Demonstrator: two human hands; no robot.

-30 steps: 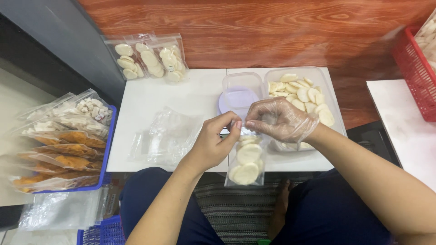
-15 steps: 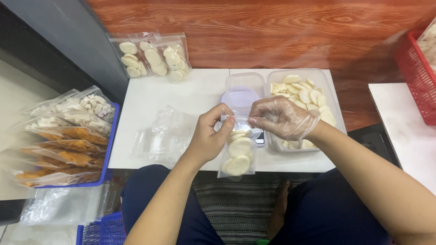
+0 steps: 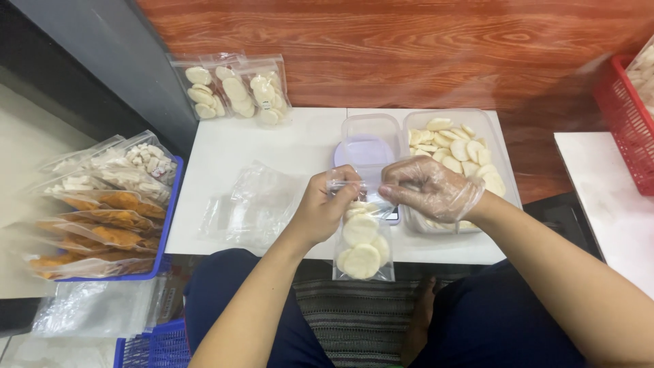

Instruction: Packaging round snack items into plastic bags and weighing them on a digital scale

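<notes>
A clear plastic bag [image 3: 363, 249] with several round pale crackers hangs over the front edge of the low white table [image 3: 272, 146]. My left hand [image 3: 327, 208] pinches the bag's top at its left end. My right hand [image 3: 432, 191], in a thin clear glove, pinches the top at its right end. Behind my hands stand a small clear tub [image 3: 370, 140] over a lilac scale and a bigger clear tub of loose crackers [image 3: 455, 146].
Three filled cracker bags [image 3: 233, 88] lie at the table's far left corner. Empty clear bags [image 3: 248, 204] lie left of my hands. A blue tray of packed snacks [image 3: 102, 204] sits on the left, a red basket [image 3: 630, 109] on the right.
The bag and both hands shifted slightly left, then back toward the middle. Both hands stayed on the bag's top edge throughout.
</notes>
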